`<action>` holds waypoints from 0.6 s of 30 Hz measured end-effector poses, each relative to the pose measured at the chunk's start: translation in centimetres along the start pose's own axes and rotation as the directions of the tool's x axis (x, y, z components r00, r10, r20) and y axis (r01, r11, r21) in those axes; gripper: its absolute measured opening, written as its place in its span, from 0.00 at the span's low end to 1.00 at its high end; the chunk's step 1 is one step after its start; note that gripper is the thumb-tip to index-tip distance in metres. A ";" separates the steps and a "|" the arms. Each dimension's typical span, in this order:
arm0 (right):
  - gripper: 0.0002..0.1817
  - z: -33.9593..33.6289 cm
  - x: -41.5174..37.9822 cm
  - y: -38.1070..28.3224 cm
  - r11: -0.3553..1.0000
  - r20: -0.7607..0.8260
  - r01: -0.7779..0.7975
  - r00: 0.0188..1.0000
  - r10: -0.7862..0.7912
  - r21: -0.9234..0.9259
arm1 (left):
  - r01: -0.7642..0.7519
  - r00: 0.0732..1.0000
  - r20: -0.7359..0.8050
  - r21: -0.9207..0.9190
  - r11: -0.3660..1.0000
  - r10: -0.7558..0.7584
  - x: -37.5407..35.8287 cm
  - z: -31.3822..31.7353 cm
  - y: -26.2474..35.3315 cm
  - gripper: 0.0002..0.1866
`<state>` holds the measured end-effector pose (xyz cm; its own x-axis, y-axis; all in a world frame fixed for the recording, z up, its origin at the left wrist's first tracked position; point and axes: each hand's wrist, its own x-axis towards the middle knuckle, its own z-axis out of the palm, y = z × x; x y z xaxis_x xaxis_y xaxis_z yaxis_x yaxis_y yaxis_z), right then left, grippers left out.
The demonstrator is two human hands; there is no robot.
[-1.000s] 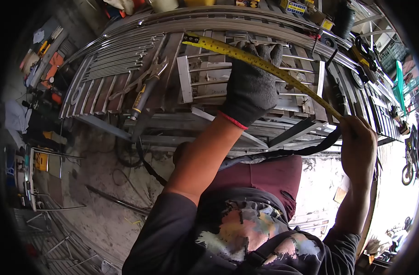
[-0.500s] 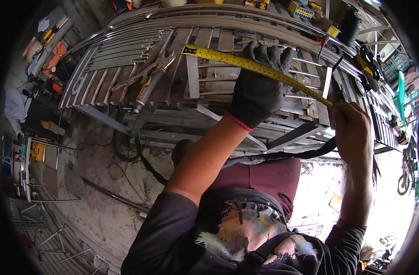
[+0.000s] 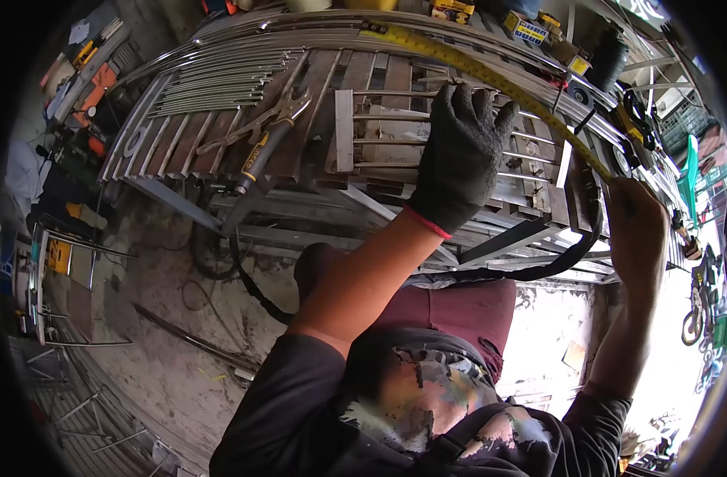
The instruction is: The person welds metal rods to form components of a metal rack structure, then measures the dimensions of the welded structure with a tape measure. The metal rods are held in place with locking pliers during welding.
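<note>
A small metal frame of parallel rods between two flat end bars lies on the slatted workbench. My left hand, in a dark grey glove with a red cuff, rests over its middle, fingers curled over the rods. My bare right hand is closed at the right end of a yellow tape measure; the case is hidden in my grip. The blade slants up to the left, beyond the gloved fingers, its free end above the frame's far side. Locking pliers and a grey-and-yellow-handled tool lie to the left.
Many thin metal rods lie side by side on the bench's left part. Long tubes run along the back. A yellow-blue box stands behind them. A black cable loops below the bench front.
My right hand has moved right, and the tape's free end has lifted off the frame's left corner toward the back. The blade no longer crosses my glove. The frame has shifted slightly right.
</note>
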<state>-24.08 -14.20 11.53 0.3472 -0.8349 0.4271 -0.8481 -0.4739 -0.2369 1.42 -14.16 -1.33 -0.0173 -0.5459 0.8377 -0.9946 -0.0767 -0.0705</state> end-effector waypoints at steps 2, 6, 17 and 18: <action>0.10 -0.1 0.2 1.2 1.000 -0.095 0.019 0.995 -0.019 0.003 | 0.012 1.000 0.019 0.001 1.000 -0.012 -0.2 -0.1 0.3 0.31; 0.11 -1.6 -0.1 3.3 0.999 -0.170 -0.037 0.985 0.042 0.030 | -0.019 1.000 -0.013 0.040 0.999 0.019 -0.4 -0.1 0.6 0.34; 0.11 -5.6 -4.6 6.7 0.967 -0.317 -0.224 0.914 0.253 0.126 | -0.170 0.913 0.350 -0.135 0.976 0.207 3.7 -3.1 -2.0 0.51; 0.11 -5.6 -4.9 7.4 0.974 -0.329 -0.206 0.917 0.227 0.097 | -0.220 0.919 0.324 -0.053 0.974 0.225 4.0 -3.4 -1.9 0.49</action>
<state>-34.30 -12.08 12.53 -0.0055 -0.7808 0.6248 -0.8587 -0.3165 -0.4030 2.86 -13.36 3.95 -0.2065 -0.7893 0.5782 -0.9704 0.0894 -0.2245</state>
